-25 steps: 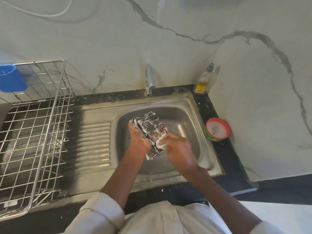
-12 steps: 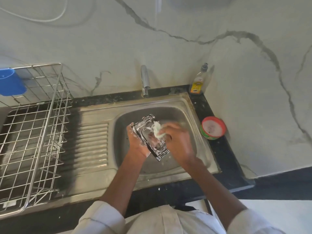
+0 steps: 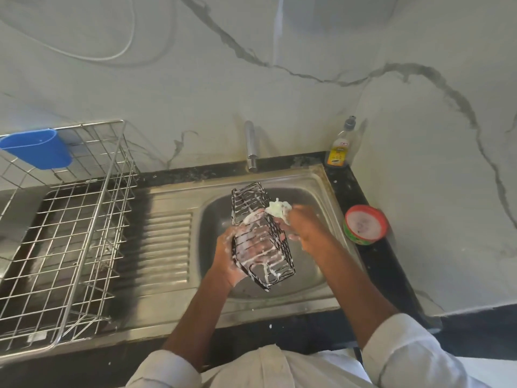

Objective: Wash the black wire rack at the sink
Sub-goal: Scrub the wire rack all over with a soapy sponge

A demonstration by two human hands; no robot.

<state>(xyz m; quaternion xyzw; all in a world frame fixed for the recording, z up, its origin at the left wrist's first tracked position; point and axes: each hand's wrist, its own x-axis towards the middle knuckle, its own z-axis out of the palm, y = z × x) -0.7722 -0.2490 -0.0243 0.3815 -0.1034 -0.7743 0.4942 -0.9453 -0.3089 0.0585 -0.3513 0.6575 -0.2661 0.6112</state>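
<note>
A small black wire rack (image 3: pixel 260 236), streaked with white foam, hangs tilted over the steel sink basin (image 3: pixel 316 208). My left hand (image 3: pixel 232 259) grips its left side, fingers showing through the wires. My right hand (image 3: pixel 302 228) holds a soapy pale sponge (image 3: pixel 277 210) against the rack's upper right edge. Both hands are covered in suds. The tap (image 3: pixel 251 145) stands behind the basin; no water is visible running.
A large steel dish drainer (image 3: pixel 64 242) with a blue plastic cup (image 3: pixel 39 148) fills the left drainboard. A dish soap bottle (image 3: pixel 340 147) stands at the back right corner. A round tub of dish paste (image 3: pixel 365 224) sits on the black counter right of the basin.
The rack has been turned so its open wire side faces up and its far end points toward the tap. My right hand with the sponge has moved up to the rack's top edge.
</note>
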